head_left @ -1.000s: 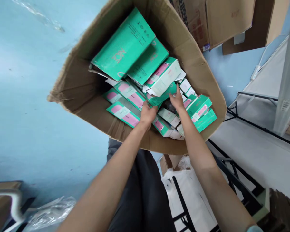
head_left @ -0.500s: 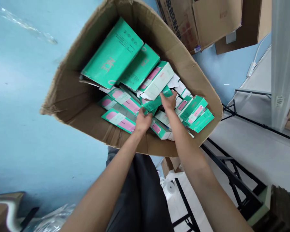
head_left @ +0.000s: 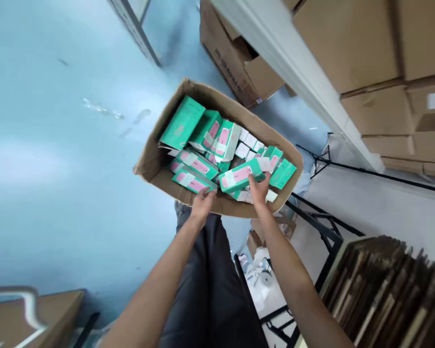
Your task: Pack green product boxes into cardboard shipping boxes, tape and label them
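An open cardboard carton [head_left: 150, 162] stands on the blue floor, filled with several green and pink product boxes. My right hand [head_left: 258, 187] grips one green and pink box [head_left: 240, 175] by its right end, lifted just above the heap. My left hand [head_left: 202, 202] hangs over the carton's near wall with fingers loosely curled; nothing shows in it. A larger green box [head_left: 181, 122] leans at the carton's far left corner.
Brown cartons [head_left: 348, 43] fill a white shelf at the upper right, with another carton [head_left: 232, 58] on the floor behind. A stack of flat cardboard [head_left: 387, 290] stands at the lower right beside a black metal frame [head_left: 322, 232]. My dark trouser leg [head_left: 210, 290] is below.
My head has pulled back and up, so the carton looks smaller. My right hand has lifted one green and pink box out of the heap. My left hand has drawn back to the near wall.
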The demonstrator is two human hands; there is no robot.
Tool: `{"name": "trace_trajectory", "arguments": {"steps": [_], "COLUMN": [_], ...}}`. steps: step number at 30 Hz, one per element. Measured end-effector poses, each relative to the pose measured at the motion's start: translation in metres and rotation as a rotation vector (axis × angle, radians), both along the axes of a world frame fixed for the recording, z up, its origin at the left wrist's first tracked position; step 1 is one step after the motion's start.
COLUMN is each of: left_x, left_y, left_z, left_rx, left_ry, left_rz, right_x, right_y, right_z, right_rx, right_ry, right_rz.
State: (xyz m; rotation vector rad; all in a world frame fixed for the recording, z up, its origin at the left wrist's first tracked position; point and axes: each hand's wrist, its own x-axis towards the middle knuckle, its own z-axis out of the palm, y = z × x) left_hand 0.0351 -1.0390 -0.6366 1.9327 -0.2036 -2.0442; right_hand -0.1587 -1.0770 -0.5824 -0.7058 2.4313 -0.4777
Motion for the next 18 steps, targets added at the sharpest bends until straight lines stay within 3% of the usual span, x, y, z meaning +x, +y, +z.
{"name": "trace_trajectory", "arguments": {"steps": [3,9,12,18], "left_x": [0.008,0.029,0.044,0.070], "left_y": [0.004,0.021,0.028,0.030], "left_z": [0.072,0.213,0.267,0.360], "left_rx": [0.054,0.120,0.068,0.085], "left_ry": [0.106,0.373,0.387,0.483], "left_rz": [0.015,0.183,0.130,-0.144], "right_x": [0.020,0.073,0.090,0.093], "right_y": [0.028,0.081,0.106,0.167], "right_z": [0.078,0.232,0.296,0.405], "right_rx": [-0.075,-0.202,-0.241,-0.472], "right_ry": [-0.115,-0.239,-0.301,-0.435], "right_rz": [-0.042,-0.087,-0.095,-0.070]}}
